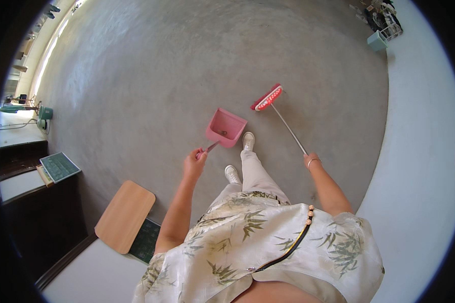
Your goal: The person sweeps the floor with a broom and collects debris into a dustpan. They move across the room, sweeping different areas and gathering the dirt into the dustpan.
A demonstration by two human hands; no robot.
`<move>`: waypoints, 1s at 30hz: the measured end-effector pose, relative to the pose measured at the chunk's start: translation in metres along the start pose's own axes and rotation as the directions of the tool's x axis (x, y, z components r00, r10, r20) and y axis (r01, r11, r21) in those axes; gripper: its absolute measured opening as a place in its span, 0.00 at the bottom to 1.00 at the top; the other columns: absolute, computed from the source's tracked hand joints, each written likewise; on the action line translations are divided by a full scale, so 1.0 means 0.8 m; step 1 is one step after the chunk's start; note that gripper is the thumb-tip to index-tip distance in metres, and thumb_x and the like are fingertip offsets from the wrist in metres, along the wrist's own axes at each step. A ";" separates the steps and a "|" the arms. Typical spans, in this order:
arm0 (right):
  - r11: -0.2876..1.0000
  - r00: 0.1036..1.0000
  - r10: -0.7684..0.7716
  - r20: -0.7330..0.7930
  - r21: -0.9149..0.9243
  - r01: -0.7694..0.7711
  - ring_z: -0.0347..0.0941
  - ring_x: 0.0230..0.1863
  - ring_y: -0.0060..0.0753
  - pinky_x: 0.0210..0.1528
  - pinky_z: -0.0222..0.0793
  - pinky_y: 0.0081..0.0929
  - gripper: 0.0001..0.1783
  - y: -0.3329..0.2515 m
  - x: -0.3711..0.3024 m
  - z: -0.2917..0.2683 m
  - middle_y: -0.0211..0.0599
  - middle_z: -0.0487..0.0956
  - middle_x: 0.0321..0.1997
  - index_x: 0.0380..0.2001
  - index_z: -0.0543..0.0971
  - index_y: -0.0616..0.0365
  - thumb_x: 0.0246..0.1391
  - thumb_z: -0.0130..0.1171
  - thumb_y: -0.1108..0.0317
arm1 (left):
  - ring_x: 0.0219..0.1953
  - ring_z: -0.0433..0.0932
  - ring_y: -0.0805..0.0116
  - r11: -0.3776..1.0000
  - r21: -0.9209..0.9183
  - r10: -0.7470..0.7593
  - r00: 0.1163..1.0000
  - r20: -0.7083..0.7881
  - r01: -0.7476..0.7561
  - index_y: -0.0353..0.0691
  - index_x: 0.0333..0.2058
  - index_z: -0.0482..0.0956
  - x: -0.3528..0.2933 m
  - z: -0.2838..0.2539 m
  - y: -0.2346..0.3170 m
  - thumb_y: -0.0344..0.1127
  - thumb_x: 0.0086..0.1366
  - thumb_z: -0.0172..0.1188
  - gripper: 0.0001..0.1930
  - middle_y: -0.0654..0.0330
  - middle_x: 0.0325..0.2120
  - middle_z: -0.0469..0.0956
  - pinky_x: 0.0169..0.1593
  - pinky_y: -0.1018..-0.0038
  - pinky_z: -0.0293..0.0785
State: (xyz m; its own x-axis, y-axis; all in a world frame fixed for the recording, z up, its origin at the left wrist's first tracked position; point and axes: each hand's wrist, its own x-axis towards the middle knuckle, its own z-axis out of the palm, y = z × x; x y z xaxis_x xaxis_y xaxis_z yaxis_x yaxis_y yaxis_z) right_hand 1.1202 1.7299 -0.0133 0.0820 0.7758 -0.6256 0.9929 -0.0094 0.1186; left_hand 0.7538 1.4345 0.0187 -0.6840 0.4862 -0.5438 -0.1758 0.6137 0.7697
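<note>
My left hand (pixel 195 161) is closed around the handle of a pink dustpan (pixel 213 122). The pan lies ahead of my feet at the middle of the view, and a small dark clump of debris (pixel 223 133) sits inside it. In my right hand (pixel 312 159) is the thin metal handle of a broom (pixel 290 129). Its red and white head (pixel 269 98) with pink bristles is at the floor, to the right of the dustpan and a little farther off, apart from it. A bracelet circles my right wrist.
Grey concrete floor (pixel 151 86) stretches ahead. A white wall (pixel 419 177) runs along the right, with a light blue bin (pixel 376 41) and a rack far off. At left stand a dark cabinet (pixel 40 222), a green board (pixel 60 167), a wooden board (pixel 125 217) and a green bucket (pixel 45 112).
</note>
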 end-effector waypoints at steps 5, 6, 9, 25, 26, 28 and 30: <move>0.978 0.973 -0.209 0.103 0.024 0.207 0.69 0.44 0.55 0.46 0.64 0.42 0.25 -0.088 0.030 0.003 0.56 0.73 0.41 0.38 0.75 0.65 0.54 0.44 0.51 | 0.14 0.66 0.80 0.999 -0.003 -0.040 0.999 0.027 0.040 0.36 0.39 0.74 0.032 0.017 0.017 0.40 0.55 0.58 0.16 0.66 0.13 0.69 0.16 0.81 0.62; 0.964 0.958 -0.265 0.108 0.042 0.261 0.69 0.43 0.55 0.45 0.65 0.43 0.25 -0.108 0.050 0.015 0.57 0.73 0.40 0.37 0.75 0.65 0.54 0.43 0.51 | 0.14 0.66 0.80 0.998 -0.002 -0.063 0.997 0.044 0.063 0.36 0.39 0.74 0.037 0.020 0.028 0.40 0.55 0.58 0.16 0.66 0.13 0.69 0.16 0.81 0.62; 0.935 0.918 -0.356 0.176 0.070 0.349 0.70 0.42 0.54 0.44 0.65 0.42 0.26 -0.221 0.070 0.021 0.56 0.74 0.39 0.35 0.76 0.64 0.55 0.41 0.50 | 0.13 0.64 0.81 0.989 0.038 -0.144 0.989 0.010 0.144 0.35 0.37 0.74 0.048 0.014 0.054 0.40 0.55 0.58 0.15 0.66 0.13 0.68 0.15 0.81 0.59; 0.949 0.929 -0.276 0.245 -0.081 0.304 0.71 0.46 0.44 0.47 0.67 0.36 0.21 -0.314 0.225 -0.045 0.43 0.75 0.44 0.39 0.76 0.56 0.51 0.48 0.52 | 0.14 0.65 0.80 0.953 0.035 -0.300 0.954 -0.028 0.301 0.35 0.40 0.73 0.109 0.004 0.062 0.40 0.55 0.59 0.17 0.65 0.16 0.69 0.14 0.81 0.59; 0.967 0.942 -0.230 0.243 -0.049 0.249 0.70 0.46 0.47 0.47 0.66 0.37 0.23 -0.275 0.224 -0.050 0.46 0.74 0.44 0.39 0.76 0.58 0.50 0.48 0.50 | 0.14 0.65 0.80 0.948 0.043 -0.315 0.949 -0.025 0.316 0.35 0.40 0.73 0.114 -0.001 0.061 0.40 0.54 0.59 0.18 0.65 0.16 0.69 0.14 0.81 0.60; 0.985 0.968 -0.153 0.201 -0.051 0.166 0.68 0.48 0.50 0.49 0.64 0.38 0.24 -0.184 0.240 -0.040 0.50 0.73 0.46 0.41 0.74 0.61 0.51 0.49 0.51 | 0.12 0.63 0.80 0.953 0.023 -0.302 0.953 -0.012 0.302 0.36 0.39 0.72 0.122 -0.004 0.060 0.41 0.55 0.58 0.17 0.65 0.16 0.68 0.13 0.82 0.57; 0.999 0.983 -0.002 0.185 -0.048 0.011 0.67 0.49 0.51 0.50 0.63 0.39 0.25 -0.130 0.212 -0.058 0.52 0.72 0.47 0.42 0.74 0.63 0.52 0.48 0.51 | 0.09 0.59 0.81 0.955 0.005 -0.296 0.955 -0.004 0.296 0.37 0.39 0.72 0.125 -0.006 0.061 0.43 0.56 0.57 0.17 0.65 0.14 0.67 0.11 0.83 0.52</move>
State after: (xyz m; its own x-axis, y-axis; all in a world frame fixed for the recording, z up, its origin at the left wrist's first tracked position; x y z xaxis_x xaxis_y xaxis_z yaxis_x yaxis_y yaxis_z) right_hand 1.0265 1.8916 -0.0958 0.0943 0.6459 -0.7575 0.9885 0.0295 0.1483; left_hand 0.6730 1.5100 0.0036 -0.6042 0.2804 -0.7458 -0.3668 0.7330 0.5728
